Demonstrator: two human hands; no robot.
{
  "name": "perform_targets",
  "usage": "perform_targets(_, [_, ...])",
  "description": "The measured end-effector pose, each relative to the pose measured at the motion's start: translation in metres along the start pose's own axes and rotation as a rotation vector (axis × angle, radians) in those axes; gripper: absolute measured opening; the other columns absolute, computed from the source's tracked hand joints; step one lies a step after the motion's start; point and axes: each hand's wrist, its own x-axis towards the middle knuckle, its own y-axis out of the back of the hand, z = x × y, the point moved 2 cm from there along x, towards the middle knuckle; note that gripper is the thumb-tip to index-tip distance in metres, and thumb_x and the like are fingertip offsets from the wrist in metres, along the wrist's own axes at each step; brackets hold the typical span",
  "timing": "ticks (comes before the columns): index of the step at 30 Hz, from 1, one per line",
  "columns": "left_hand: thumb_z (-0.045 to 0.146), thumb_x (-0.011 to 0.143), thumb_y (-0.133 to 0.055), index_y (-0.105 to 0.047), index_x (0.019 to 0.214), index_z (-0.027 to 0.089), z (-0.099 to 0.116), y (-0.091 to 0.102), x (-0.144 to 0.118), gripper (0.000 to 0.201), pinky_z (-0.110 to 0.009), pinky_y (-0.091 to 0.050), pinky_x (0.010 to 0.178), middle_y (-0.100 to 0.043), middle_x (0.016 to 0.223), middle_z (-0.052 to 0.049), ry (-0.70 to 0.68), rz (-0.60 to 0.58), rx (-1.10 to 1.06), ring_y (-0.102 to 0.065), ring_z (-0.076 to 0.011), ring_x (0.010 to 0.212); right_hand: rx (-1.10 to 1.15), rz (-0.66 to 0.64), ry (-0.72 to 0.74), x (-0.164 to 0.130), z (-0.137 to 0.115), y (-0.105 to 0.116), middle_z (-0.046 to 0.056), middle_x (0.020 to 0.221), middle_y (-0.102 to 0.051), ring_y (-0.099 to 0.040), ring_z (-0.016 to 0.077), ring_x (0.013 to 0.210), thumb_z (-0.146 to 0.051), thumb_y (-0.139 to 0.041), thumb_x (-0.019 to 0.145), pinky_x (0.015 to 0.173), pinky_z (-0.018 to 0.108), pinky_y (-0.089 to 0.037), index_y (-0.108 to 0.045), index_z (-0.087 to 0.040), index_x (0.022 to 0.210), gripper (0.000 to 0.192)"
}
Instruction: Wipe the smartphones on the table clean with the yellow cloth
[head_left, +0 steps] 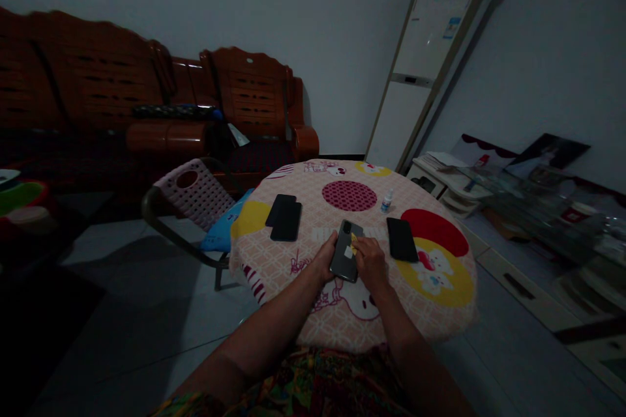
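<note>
Head view: held the grey phone [343,263] in the left hand [327,257] over the near side of the table [288,273]. Pinched a yellow cloth [353,244] against its back with the right hand [372,263]. Apparently wiped; next, likely needed a steady left grip and light strokes.

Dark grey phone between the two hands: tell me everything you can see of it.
The dark grey, glossy rectangular phone lies back up, its far end angled slightly right. A darker camera block sits near its far left corner, a small white square patch around mid-back. The left hand holds its left edge; the right hand holds a small yellow, cloth-like piece against its back.
</note>
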Motion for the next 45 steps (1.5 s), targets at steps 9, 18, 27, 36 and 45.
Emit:
perform_targets(9, [0.066,0.09,-0.032,-0.061,0.085,0.014,0.002,0.002,-0.001,0.06,-0.026,-0.049,0.053,-0.067,0.066,-0.007,-0.029,0.003,0.029,-0.063,-0.0174,0.052,0.004,-0.087,0.055,0.02,-0.017,-0.012,0.011,0.108,-0.066,-0.054,0.0223,0.103,-0.007,-0.04,0.088,0.089,0.038,-0.047,-0.069,-0.017,0.102,0.034])
perform_targets(18, [0.08,0.081,-0.016,-0.066,0.095,0.005,0.004,0.005,-0.001,0.091,-0.033,-0.053,0.068,-0.069,0.077,-0.017,0.039,-0.175,-0.003,-0.067,-0.0236,0.069,-0.008,-0.142,0.199,-0.01,-0.056,-0.006,0.01,0.108,-0.066,-0.054,0.0233,0.095,-0.008,-0.042,0.086,0.085,0.039,-0.046,-0.067,-0.016,0.106,0.032])
perform_targets(27, [0.079,0.082,-0.015,-0.065,0.105,0.002,0.004,0.0,-0.001,0.094,-0.035,-0.052,0.071,-0.069,0.084,-0.02,0.006,-0.221,-0.041,-0.068,-0.0268,0.078,0.094,-0.113,0.195,-0.016,-0.059,-0.007,0.01,0.105,-0.067,-0.055,0.0219,0.093,-0.01,-0.041,0.088,0.084,0.039,-0.047,-0.067,-0.017,0.104,0.031])
perform_targets(36, [0.074,0.086,-0.02,-0.063,0.112,0.002,0.006,0.002,-0.003,0.088,-0.038,-0.052,0.076,-0.07,0.091,-0.022,0.023,-0.186,-0.068,-0.068,-0.0285,0.083,0.08,-0.148,0.184,-0.021,-0.062,-0.005,0.009,0.106,-0.066,-0.056,0.0229,0.096,-0.011,-0.043,0.088,0.084,0.039,-0.048,-0.068,-0.018,0.103,0.03])
perform_targets(45, [0.062,0.092,-0.026,-0.059,0.116,0.002,0.007,0.004,0.001,0.072,-0.04,-0.051,0.079,-0.069,0.095,-0.021,0.033,-0.27,-0.103,-0.068,-0.0279,0.083,0.084,-0.07,0.154,-0.034,-0.055,0.013,0.01,0.105,-0.067,-0.058,0.0224,0.099,-0.008,-0.041,0.085,0.094,0.047,-0.046,-0.068,-0.02,0.105,0.035])
